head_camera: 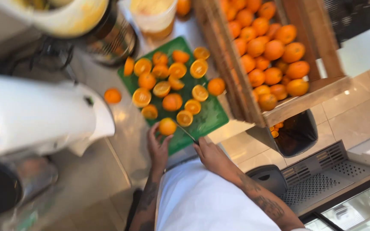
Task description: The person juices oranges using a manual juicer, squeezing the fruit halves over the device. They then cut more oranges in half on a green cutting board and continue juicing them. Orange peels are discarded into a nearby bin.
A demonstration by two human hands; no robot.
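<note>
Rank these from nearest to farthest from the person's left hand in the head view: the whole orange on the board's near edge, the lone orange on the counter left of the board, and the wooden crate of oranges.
1. Whole orange: at the left hand fingertips, on the green cutting board.
2. Lone orange: on the counter, up and left.
3. Wooden crate: far right, beyond the board.

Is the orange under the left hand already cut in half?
No, the orange that the left hand steadies on the green cutting board looks whole, with the knife beside it.
</note>
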